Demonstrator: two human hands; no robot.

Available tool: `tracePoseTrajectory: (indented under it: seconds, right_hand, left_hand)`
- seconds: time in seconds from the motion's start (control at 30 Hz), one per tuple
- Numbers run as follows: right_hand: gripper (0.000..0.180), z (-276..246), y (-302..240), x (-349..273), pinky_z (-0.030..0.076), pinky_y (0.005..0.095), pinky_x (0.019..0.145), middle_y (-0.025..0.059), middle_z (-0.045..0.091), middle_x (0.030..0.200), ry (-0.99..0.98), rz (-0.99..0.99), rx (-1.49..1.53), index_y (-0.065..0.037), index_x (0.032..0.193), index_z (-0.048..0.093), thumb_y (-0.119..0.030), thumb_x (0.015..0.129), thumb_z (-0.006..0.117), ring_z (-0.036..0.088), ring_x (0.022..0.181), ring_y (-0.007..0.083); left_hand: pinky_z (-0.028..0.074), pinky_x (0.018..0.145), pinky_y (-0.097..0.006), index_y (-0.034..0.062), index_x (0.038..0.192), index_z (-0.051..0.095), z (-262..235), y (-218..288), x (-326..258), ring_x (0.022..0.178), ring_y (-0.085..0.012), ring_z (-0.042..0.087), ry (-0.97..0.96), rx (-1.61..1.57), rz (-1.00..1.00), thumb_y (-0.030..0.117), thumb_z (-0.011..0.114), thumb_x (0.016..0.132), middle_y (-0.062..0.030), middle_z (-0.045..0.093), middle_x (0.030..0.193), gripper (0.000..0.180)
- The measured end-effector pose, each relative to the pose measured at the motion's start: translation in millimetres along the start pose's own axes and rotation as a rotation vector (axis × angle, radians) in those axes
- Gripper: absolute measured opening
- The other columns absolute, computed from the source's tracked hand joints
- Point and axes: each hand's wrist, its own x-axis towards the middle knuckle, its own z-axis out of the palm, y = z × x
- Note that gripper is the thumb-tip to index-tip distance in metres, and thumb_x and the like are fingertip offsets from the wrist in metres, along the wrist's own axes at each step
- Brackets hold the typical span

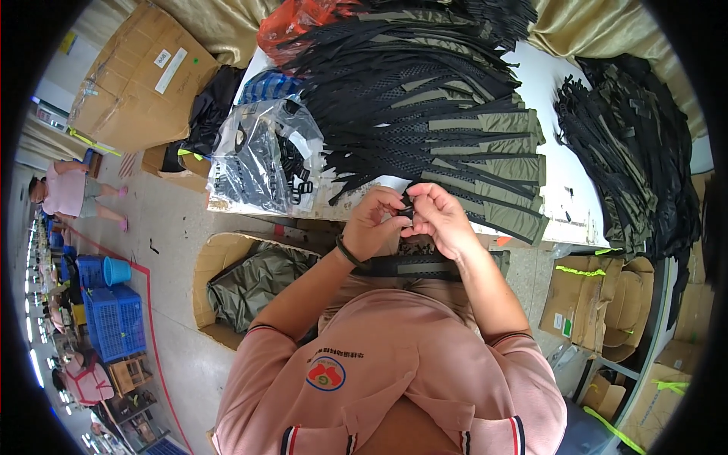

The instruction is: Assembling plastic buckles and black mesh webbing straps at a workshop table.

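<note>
My left hand (pixel 370 226) and my right hand (pixel 443 220) meet at the table's front edge, fingers closed in a pinch. Between the fingertips is a small black piece (pixel 407 206), perhaps a buckle or strap end; fingers hide most of it. Across my lap lies a black and olive fabric piece (pixel 425 267) with a mesh part. Just beyond my hands, a broad overlapping row of similar olive fabric pieces (pixel 485 171) with black mesh and straps covers the white table (pixel 572 199).
A clear plastic bag (pixel 262 163) of black parts sits at the table's left, near a red plastic bag (pixel 292 30). More strapped pieces (pixel 626 144) are heaped right. Cardboard boxes (pixel 140 76) stand left; an open carton (pixel 216 262) holds dark sheeting. Another person (pixel 67 189) walks far left.
</note>
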Motion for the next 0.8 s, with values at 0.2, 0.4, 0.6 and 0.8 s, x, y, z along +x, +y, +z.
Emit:
tracePoseTrajectory:
  seconds: [0.2, 0.4, 0.6, 0.8]
  right_hand:
    - [0.009, -1.4, -12.4, -1.1, 0.040, 0.0218, 0.057, -0.0008, 0.052, 0.076, 0.047, -0.358, -0.882, -0.001, 0.085, 0.062, -0.010, 0.087, 0.060, 0.045, 0.061, 0.0053]
    - [0.008, -2.0, -10.0, -2.9, 0.040, 0.0221, 0.056, -0.0020, 0.055, 0.071, -0.058, -0.181, -0.994, -0.002, 0.087, 0.061, -0.009, 0.087, 0.060, 0.046, 0.063, 0.0047]
    - [0.007, -47.6, -15.8, 28.7, 0.045, 0.0264, 0.058, 0.0030, 0.058, 0.070, 0.309, -0.417, -1.119, -0.003, 0.090, 0.063, -0.008, 0.084, 0.059, 0.054, 0.061, 0.0125]
    - [0.018, -18.3, 0.1, 90.3, 0.040, 0.0380, 0.076, 0.0078, 0.056, 0.085, 0.299, -0.822, -1.653, -0.008, 0.087, 0.064, -0.018, 0.073, 0.070, 0.052, 0.090, 0.0275]
  left_hand:
    - [0.043, 0.075, -0.025, 0.0059, 0.090, 0.061, -5.4, 4.7, 1.4, 0.085, -0.0125, 0.051, -0.134, 0.297, 0.001, -0.006, 0.062, 0.076, -0.0039, 0.050, 0.099, 0.019]
    - [0.043, 0.073, -0.024, 0.0042, 0.097, 0.055, -12.7, -7.2, -17.7, 0.091, -0.0115, 0.049, -0.250, 0.011, -0.176, -0.005, 0.060, 0.081, -0.0054, 0.049, 0.102, 0.020]
    - [0.045, 0.061, -0.026, 0.0057, 0.099, 0.055, -59.6, 29.1, -71.6, 0.073, -0.0140, 0.054, -0.068, -0.455, -0.796, 0.010, 0.063, 0.084, -0.0064, 0.054, 0.086, 0.018]
    - [0.045, 0.060, -0.025, 0.0049, 0.102, 0.059, -88.1, 29.4, -57.5, 0.063, -0.0152, 0.054, 0.047, 0.900, -0.228, 0.021, 0.067, 0.083, -0.0082, 0.057, 0.081, 0.026]
